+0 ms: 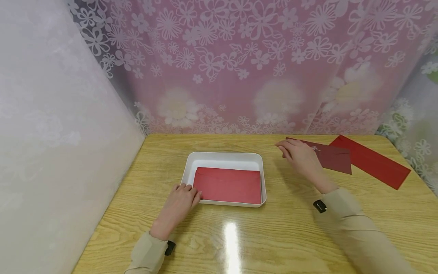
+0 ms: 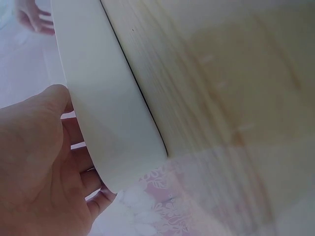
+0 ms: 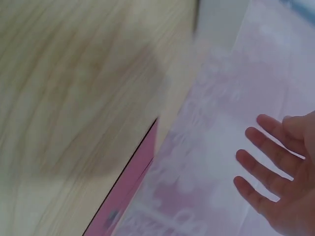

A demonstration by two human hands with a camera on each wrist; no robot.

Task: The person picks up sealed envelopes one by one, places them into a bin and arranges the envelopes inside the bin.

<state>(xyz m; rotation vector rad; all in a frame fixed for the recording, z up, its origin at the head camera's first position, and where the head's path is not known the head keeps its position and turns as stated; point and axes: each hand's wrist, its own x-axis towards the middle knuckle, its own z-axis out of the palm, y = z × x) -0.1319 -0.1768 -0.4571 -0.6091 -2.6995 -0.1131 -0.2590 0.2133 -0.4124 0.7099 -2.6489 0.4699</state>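
A white tray (image 1: pixel 222 205) with raised walls stands on the table. Inside it lies a bright red envelope-like sheet (image 1: pixel 227 185). My left hand (image 1: pixel 179 201) rests over the tray's front left corner, thumb beside the red sheet. In the left wrist view, the tray's outer wall (image 2: pixel 101 98) hides its fingertips. At right, my right hand (image 1: pixel 301 158) is over the left end of a dark red envelope (image 1: pixel 335 156) with a small pale print. The right wrist view shows this hand (image 3: pixel 288 172) with fingers spread and nothing between them; the envelope (image 3: pixel 125 187) lies below.
A longer red envelope (image 1: pixel 373 161) lies slanted at the far right, partly beneath the dark red one. Flowered curtain cloth (image 1: pixel 219 76) hangs behind the wooden table (image 1: pixel 273 236). White cloth (image 1: pixel 68 133) borders its left side.
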